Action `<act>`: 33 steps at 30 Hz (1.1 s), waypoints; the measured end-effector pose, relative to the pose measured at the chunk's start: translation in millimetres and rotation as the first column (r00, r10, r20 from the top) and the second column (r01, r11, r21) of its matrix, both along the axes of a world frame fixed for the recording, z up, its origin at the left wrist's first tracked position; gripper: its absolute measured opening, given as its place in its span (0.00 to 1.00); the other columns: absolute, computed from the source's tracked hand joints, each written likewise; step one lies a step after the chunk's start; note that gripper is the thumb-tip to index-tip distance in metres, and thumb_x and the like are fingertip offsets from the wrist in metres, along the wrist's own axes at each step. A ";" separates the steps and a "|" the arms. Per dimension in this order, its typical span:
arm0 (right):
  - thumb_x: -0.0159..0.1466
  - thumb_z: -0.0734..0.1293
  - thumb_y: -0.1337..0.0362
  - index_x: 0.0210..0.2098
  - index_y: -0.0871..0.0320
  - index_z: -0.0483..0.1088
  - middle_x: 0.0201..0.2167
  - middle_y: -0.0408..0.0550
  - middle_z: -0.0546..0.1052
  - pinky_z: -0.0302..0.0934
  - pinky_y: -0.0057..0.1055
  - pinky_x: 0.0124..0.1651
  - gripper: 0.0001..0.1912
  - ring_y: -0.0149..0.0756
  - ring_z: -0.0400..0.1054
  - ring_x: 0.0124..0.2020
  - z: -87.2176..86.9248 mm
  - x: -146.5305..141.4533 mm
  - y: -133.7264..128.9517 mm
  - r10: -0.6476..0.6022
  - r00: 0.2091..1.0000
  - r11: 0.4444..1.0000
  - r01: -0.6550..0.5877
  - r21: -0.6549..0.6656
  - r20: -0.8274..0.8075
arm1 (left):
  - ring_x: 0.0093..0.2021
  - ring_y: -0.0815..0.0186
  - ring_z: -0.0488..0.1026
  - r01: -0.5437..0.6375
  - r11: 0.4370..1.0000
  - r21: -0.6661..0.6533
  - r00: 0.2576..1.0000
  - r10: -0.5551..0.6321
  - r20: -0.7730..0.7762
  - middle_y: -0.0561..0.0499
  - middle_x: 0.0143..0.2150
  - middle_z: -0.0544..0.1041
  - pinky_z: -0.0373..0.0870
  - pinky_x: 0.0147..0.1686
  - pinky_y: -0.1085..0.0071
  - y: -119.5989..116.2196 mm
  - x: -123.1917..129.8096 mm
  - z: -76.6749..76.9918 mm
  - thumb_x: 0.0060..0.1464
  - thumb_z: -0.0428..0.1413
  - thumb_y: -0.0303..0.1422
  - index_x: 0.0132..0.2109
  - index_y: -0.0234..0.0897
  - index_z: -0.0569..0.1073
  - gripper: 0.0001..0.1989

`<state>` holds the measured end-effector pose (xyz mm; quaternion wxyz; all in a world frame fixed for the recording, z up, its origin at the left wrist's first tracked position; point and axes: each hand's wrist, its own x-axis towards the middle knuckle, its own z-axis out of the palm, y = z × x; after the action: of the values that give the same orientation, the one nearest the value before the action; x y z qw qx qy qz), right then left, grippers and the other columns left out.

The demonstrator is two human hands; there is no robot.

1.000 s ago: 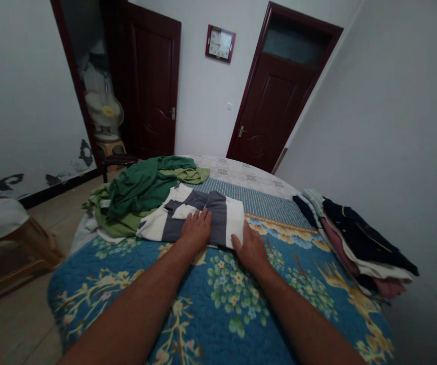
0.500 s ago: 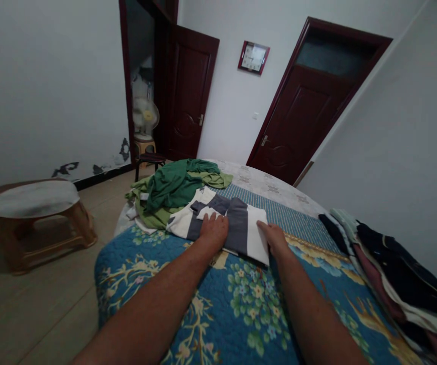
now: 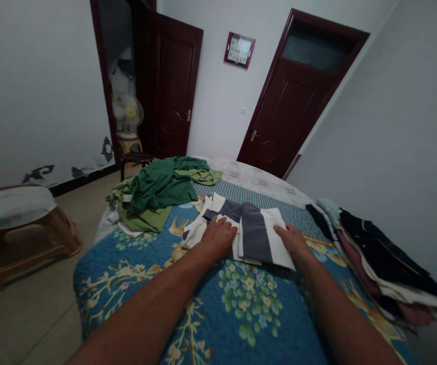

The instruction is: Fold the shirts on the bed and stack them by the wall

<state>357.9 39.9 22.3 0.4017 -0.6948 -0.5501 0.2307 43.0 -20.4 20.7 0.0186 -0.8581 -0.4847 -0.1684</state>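
Note:
A folded shirt [image 3: 255, 234] in white and dark grey blocks lies on the blue floral quilt [image 3: 188, 324]. My left hand [image 3: 220, 237] rests on its left part, fingers stretched over the cloth and slightly apart. At the shirt's right edge, my right hand [image 3: 293, 240] grips the white cloth between thumb and fingers; the fingers' undersides are hidden. Left of the shirt and apart from it is a loose heap with a dark green garment [image 3: 161, 185] over a light green one [image 3: 153, 219].
A stack of folded clothes [image 3: 383, 258] lies along the bed's right side by the wall. Left of the bed stands a stool [image 3: 24, 243] with a pale cover. A fan [image 3: 127, 111], dark red doors [image 3: 176, 86] and a wall clock [image 3: 240, 49] are beyond.
The shirt has slid right with both hands, leaving a strip of quilt between it and the green heap. The view has turned somewhat to the right.

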 end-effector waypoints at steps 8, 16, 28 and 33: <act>0.66 0.66 0.59 0.54 0.60 0.79 0.52 0.64 0.81 0.67 0.45 0.60 0.21 0.54 0.75 0.55 -14.4 44.7 -30.0 -0.160 0.889 0.981 0.095 0.168 0.428 | 0.68 0.54 0.74 0.142 0.989 0.047 0.981 -0.147 0.127 0.40 0.65 0.80 0.67 0.71 0.53 -1.4 26.6 3.0 0.68 0.49 0.24 0.64 0.38 0.77 0.23; 0.75 0.60 0.54 0.74 0.60 0.65 0.78 0.60 0.62 0.45 0.56 0.78 0.32 0.56 0.48 0.80 -25.4 -15.4 -48.0 0.121 0.699 0.964 -0.252 0.085 0.705 | 0.77 0.56 0.64 0.208 0.977 0.038 0.966 -0.211 0.150 0.40 0.75 0.71 0.60 0.76 0.53 45.6 118.0 21.6 0.76 0.44 0.34 0.74 0.35 0.66 0.25; 0.77 0.58 0.45 0.79 0.60 0.57 0.82 0.56 0.51 0.32 0.61 0.81 0.39 0.57 0.38 0.83 -19.2 -31.4 -58.5 0.278 0.684 0.950 -0.301 -0.086 0.675 | 0.79 0.43 0.58 -0.096 0.987 -0.131 0.995 0.090 -0.053 0.30 0.78 0.63 0.53 0.73 0.33 148.7 140.6 -15.3 0.77 0.37 0.48 0.75 0.31 0.64 0.33; 0.77 0.58 0.44 0.80 0.60 0.56 0.82 0.56 0.50 0.32 0.61 0.81 0.40 0.58 0.37 0.83 -17.5 -31.8 -60.0 0.290 0.691 0.946 -0.310 -0.090 0.663 | 0.77 0.40 0.60 -0.194 0.974 -0.118 0.980 0.185 -0.077 0.33 0.74 0.70 0.54 0.72 0.32 162.0 143.1 -12.1 0.76 0.38 0.47 0.69 0.35 0.72 0.30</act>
<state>326.2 -20.1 4.8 0.1448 -0.6258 -0.7661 0.0210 186.1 141.5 8.6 -0.0032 -0.8125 -0.5731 -0.1073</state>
